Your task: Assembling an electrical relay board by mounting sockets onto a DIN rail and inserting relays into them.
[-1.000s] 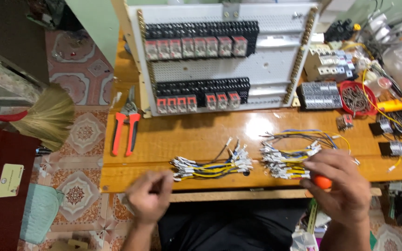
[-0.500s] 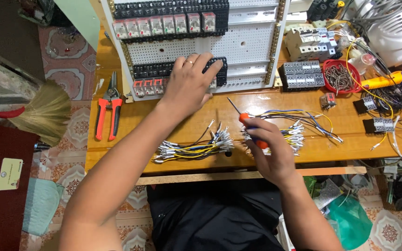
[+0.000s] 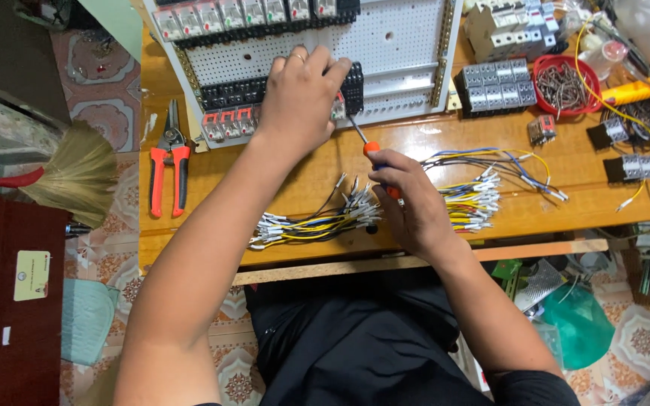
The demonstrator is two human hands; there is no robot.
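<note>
I see red-handled pliers (image 3: pixel 169 167) flat on tabletop (image 3: pixel 265 195) at left. Straw broom (image 3: pixel 65 174) on floor beyond edge. Red tray (image 3: pixel 566 84) of screws far right, orange tool (image 3: pixel 636 89) just beside it.
</note>
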